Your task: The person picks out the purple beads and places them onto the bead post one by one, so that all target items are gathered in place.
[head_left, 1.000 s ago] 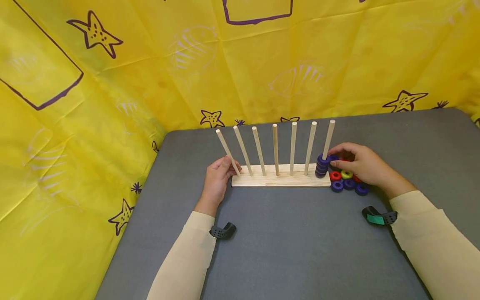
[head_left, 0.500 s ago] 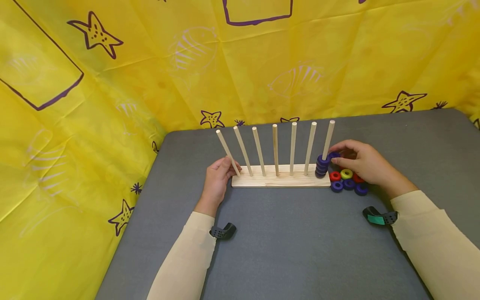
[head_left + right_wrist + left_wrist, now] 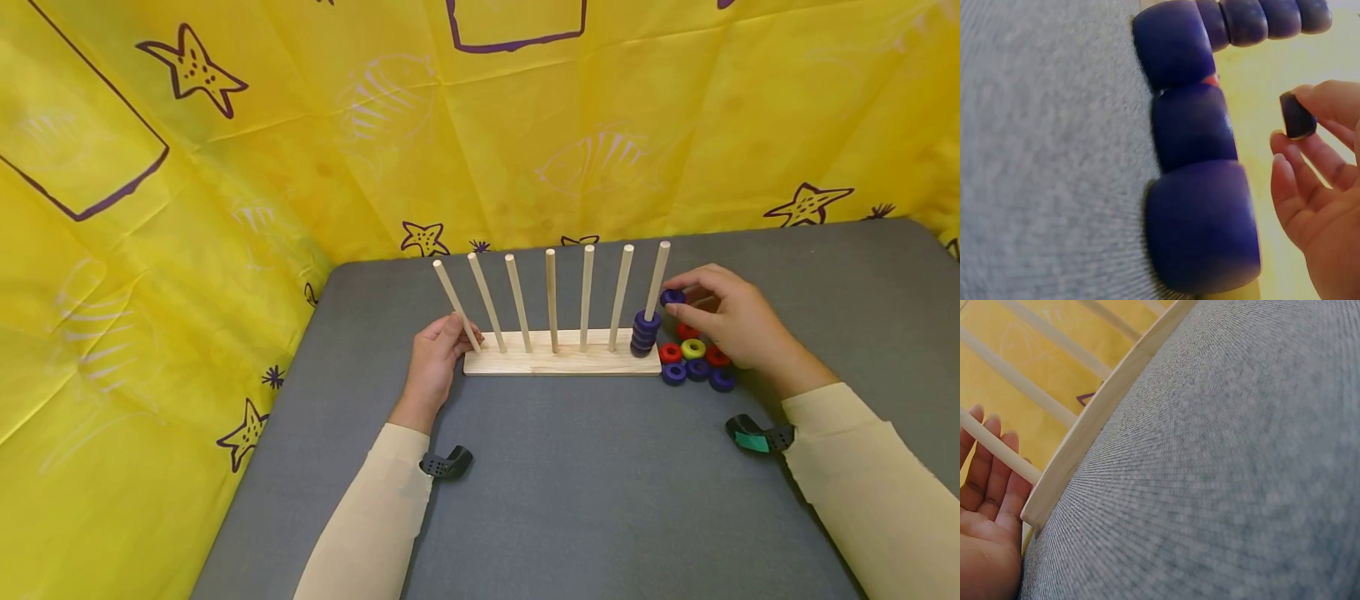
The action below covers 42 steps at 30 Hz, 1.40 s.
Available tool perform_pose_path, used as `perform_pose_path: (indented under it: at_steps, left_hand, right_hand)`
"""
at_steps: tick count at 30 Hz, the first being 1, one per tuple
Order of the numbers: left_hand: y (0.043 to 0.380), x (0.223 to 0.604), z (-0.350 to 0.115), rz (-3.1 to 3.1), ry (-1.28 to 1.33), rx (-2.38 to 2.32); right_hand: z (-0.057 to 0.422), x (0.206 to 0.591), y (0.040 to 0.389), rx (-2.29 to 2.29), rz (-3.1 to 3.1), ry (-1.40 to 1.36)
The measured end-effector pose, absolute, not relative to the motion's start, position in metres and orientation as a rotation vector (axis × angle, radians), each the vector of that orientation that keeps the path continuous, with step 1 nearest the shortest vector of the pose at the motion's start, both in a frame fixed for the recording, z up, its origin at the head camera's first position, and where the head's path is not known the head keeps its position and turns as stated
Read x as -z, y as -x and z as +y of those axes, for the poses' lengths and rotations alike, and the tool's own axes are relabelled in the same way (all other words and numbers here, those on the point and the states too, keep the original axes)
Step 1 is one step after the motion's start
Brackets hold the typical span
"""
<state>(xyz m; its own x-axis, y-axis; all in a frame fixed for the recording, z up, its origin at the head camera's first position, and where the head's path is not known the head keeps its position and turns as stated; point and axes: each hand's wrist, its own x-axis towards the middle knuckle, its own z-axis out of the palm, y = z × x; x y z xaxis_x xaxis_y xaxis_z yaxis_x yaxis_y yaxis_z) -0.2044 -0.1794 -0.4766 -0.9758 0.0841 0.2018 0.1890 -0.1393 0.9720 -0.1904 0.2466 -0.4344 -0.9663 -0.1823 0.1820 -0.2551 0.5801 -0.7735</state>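
Observation:
A wooden peg rack [image 3: 562,360] with several upright pegs stands on the grey table. My left hand [image 3: 431,362] is at its left end, thumb and fingers around the leftmost peg [image 3: 997,444]. In the left wrist view the fingers pass behind that peg. My right hand [image 3: 738,321] pinches a dark blue ring [image 3: 673,297] between thumb and fingertips, just right of the rightmost peg [image 3: 657,279]. The right wrist view shows the pinched ring edge-on, off the table. A stack of blue rings [image 3: 644,333] sits low on the rightmost peg.
Beside the rack's right end lie loose rings: red [image 3: 671,353], yellow [image 3: 693,348] and blue [image 3: 722,380], close together on the grey tabletop [image 3: 562,483]. A yellow patterned cloth [image 3: 480,150] hangs behind and to the left of the table.
My right hand has lifted the pinched blue ring from beside the stack, up and slightly right. A red ring beneath has come into sight. The left hand and rack have stayed put.

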Motion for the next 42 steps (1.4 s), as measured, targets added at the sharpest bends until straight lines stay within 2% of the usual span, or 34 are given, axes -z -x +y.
perform_pose_path:
  at_steps: [22,42]
  left_hand:
    - [0.204,0.475,-0.178,-2.03,0.291,2.285]
    - [0.204,0.476,-0.178,-1.999,0.31,2.306]
  right_hand:
    - [0.235,0.418,0.183,-1.249,-2.539,-0.472]
    - [0.224,0.387,0.167,-1.245,-2.327,-0.527]
